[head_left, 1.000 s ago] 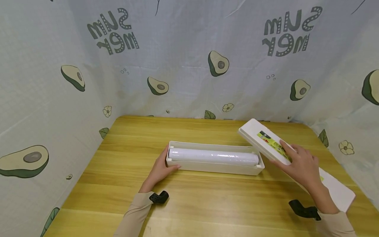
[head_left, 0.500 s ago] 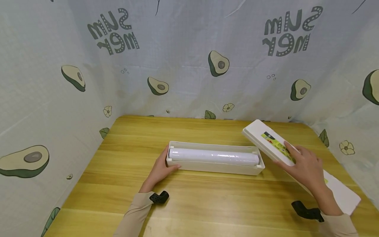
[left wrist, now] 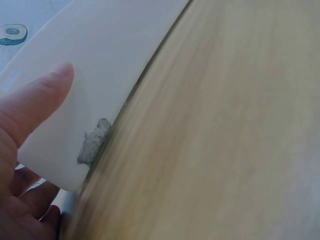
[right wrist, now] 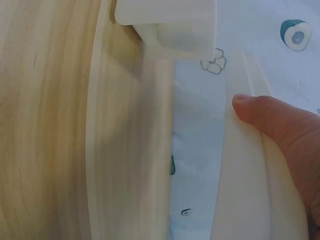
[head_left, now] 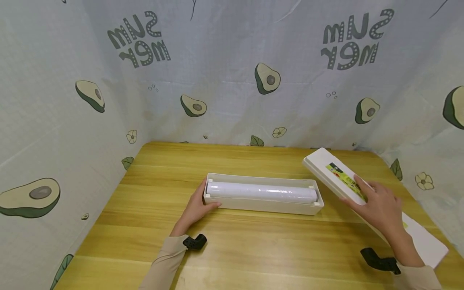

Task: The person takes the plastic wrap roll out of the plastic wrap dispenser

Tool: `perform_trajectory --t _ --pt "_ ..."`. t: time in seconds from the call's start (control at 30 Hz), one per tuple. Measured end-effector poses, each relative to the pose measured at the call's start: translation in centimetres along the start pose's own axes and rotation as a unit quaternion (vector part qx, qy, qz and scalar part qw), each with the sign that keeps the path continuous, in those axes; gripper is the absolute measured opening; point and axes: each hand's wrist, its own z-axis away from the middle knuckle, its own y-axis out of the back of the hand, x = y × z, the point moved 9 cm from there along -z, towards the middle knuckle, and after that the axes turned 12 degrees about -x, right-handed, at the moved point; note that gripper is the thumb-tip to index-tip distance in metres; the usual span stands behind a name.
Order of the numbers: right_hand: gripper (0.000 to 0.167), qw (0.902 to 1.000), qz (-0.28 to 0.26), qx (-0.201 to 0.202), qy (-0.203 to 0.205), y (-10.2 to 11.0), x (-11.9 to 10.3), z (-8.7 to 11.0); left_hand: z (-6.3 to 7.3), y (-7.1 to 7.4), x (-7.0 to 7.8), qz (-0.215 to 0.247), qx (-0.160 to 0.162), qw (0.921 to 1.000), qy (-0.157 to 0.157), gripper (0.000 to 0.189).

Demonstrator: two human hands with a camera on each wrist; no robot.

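A long white box (head_left: 268,204) lies on the wooden table, its top uncovered, with a white roll of plastic wrap (head_left: 262,191) inside. My left hand (head_left: 195,206) grips the box's left end, thumb on the front wall and fingers around the far side. In the left wrist view the thumb presses the white box wall (left wrist: 105,55) near a grey torn patch (left wrist: 95,142). My right hand (head_left: 380,207) holds the long white lid (head_left: 422,237) across its middle. The lid slants above the table to the right of the box, its yellow-green label (head_left: 344,179) partly under the fingers.
The wooden table (head_left: 253,249) extends around the box. A pale curtain (head_left: 224,72) printed with avocados hangs behind the table and along both sides. Black wrist cameras (head_left: 195,241) sit at both cuffs.
My right hand has carried the lid a little to the right and toward me, away from the box's right end. The left hand and the box have stayed put.
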Motion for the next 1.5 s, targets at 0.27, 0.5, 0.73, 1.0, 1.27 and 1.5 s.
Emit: perform_trajectory --t 0.27,0.5,0.73,1.0,1.27,1.5 --pt "0.091 1.0 0.0 -0.003 -0.009 -0.4 0.9 -0.1 0.0 0.0 0.0 0.0 0.001 1.0 0.004 0.099" --pt "0.089 0.9998 0.003 -0.01 -0.019 -0.6 1.6 0.0 0.0 0.1 0.2 -0.013 0.007 0.9998 -0.011 0.097" --pt "0.089 0.9993 0.003 -0.022 -0.031 -0.8 2.2 0.2 -0.1 0.1 0.0 -0.008 0.006 0.9999 -0.003 0.097" --pt "0.091 0.9977 0.011 -0.04 -0.054 -1.3 3.2 0.0 0.3 0.1 1.2 0.005 0.006 0.9999 -0.006 0.095" --pt "0.091 0.9969 0.007 -0.049 -0.061 -1.4 4.0 -0.2 -0.2 0.1 0.0 0.015 0.009 0.9998 -0.009 0.098" --pt "0.092 0.9959 0.003 -0.058 -0.069 -1.7 4.9 -0.1 0.0 0.0 0.0 0.001 0.003 1.0 -0.006 0.098"
